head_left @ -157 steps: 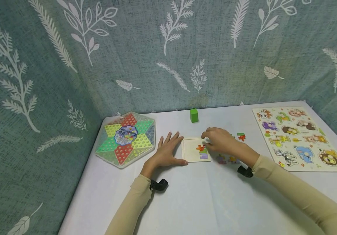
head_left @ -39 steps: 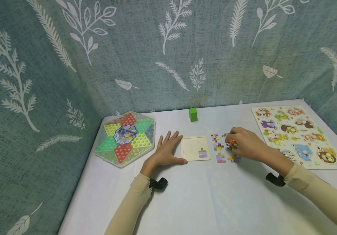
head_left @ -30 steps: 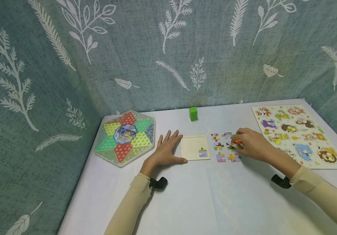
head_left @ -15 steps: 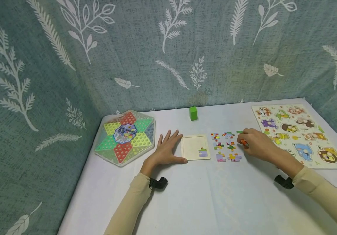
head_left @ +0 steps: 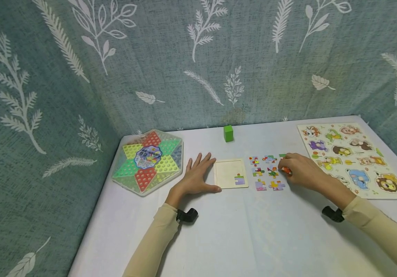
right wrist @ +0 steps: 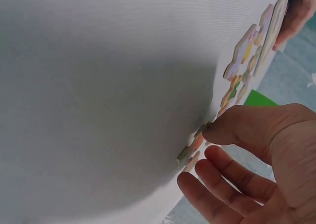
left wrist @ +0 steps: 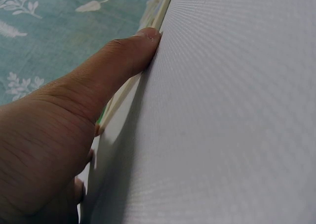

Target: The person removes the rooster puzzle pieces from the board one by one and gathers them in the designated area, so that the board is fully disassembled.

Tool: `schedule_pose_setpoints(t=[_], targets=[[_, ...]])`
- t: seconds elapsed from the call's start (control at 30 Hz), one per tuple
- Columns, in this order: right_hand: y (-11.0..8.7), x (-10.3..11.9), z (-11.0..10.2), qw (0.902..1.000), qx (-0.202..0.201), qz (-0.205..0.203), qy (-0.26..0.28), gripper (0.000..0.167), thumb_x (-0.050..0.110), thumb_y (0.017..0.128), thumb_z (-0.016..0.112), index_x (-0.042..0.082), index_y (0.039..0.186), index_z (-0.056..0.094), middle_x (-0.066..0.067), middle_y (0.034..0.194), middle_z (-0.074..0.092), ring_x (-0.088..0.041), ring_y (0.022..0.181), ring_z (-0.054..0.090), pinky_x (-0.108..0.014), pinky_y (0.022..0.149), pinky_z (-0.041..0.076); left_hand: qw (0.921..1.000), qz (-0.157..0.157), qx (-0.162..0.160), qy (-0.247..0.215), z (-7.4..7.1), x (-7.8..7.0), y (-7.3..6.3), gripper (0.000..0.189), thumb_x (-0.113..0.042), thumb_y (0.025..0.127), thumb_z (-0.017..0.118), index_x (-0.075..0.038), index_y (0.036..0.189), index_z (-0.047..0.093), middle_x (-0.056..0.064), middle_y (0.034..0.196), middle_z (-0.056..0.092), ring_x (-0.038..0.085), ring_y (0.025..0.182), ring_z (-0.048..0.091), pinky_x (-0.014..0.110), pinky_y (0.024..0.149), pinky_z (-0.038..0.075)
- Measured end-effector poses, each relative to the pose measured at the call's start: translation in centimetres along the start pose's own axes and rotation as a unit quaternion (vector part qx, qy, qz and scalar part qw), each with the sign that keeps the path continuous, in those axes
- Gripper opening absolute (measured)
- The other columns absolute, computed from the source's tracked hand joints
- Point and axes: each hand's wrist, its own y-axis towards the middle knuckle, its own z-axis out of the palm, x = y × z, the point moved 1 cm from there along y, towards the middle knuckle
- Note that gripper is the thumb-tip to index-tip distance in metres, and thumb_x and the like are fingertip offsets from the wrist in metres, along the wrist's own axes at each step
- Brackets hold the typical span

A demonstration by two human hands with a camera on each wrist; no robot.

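My left hand rests spread at the left side of a small square wooden puzzle tray, its thumb along the near left corner; in the left wrist view the thumb lies against the tray's edge. One purple-and-green jigsaw piece sits in the tray's near right corner. To the right, my right hand pinches an orange-red jigsaw piece low over the table. The right wrist view has the thumb at that piece, the other fingers loosely bent and the index finger mostly hidden.
Several loose jigsaw pieces lie in rows between tray and right hand, a green-edged one partly covered by it. A green block stands behind. A hexagonal Chinese checkers board lies left, an animal peg puzzle right.
The orange-red piece, earlier in the tray, has moved right in my right hand to beside the loose pieces, uncovering them. My left hand stays at the tray.
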Motion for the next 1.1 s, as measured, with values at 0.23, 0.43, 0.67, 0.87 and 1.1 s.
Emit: schedule_pose_setpoints(t=[0.23,0.43,0.67,0.87,1.1], targets=[[0.2,0.5,0.0,0.9999,0.007,0.010,0.006,0.025,-0.008,0.074,0.074,0.010,0.092,0.077,-0.004,0.090,0.065,-0.017,0.076,0.054,-0.035,0.062,0.045,1.0000,0.000,-0.002,0.000,0.1,0.0,0.1,0.110,-0.061,0.074,0.081,-0.019,0.160,0.027,0.004,0.167,0.010,0.030,0.153,-0.004,0.056,0.117,-0.007],[0.6,1.1,-0.1,0.9998,0.011,0.008,0.011,0.022,-0.004,0.076,0.076,0.011,0.092,0.077,0.000,0.081,0.058,-0.012,0.068,0.046,-0.030,0.057,0.041,1.0000,0.000,-0.001,0.000,0.1,-0.1,0.1,0.110,-0.060,0.073,0.081,-0.018,0.160,0.027,0.005,0.167,0.011,0.031,0.152,-0.004,0.056,0.117,-0.007],[1.4,2.5,-0.3,0.9998,0.009,-0.001,0.016,0.022,-0.002,0.074,0.074,0.008,0.094,0.076,-0.003,0.089,0.063,-0.014,0.072,0.050,-0.033,0.060,0.044,1.0000,-0.003,0.001,0.003,0.0,-0.1,0.1,0.110,-0.061,0.074,0.081,-0.019,0.160,0.027,0.004,0.167,0.010,0.030,0.153,-0.004,0.056,0.117,-0.007],[2.5,3.8,0.1,0.9996,0.016,-0.001,0.023,0.014,0.009,0.083,0.074,0.009,0.098,0.076,-0.005,0.095,0.065,-0.021,0.084,0.060,-0.041,0.067,0.050,1.0000,-0.004,0.002,0.001,-0.1,-0.3,0.0,0.110,-0.060,0.074,0.081,-0.019,0.160,0.026,0.004,0.167,0.010,0.030,0.153,-0.004,0.055,0.117,-0.007],[3.8,5.4,0.8,0.9994,0.022,-0.018,0.022,0.017,0.011,0.083,0.075,0.008,0.100,0.075,-0.004,0.095,0.065,-0.021,0.087,0.061,-0.042,0.075,0.052,1.0000,-0.005,0.002,0.002,0.0,-0.2,0.0,0.111,-0.062,0.074,0.081,-0.019,0.160,0.026,0.004,0.167,0.010,0.030,0.152,-0.004,0.055,0.117,-0.007]])
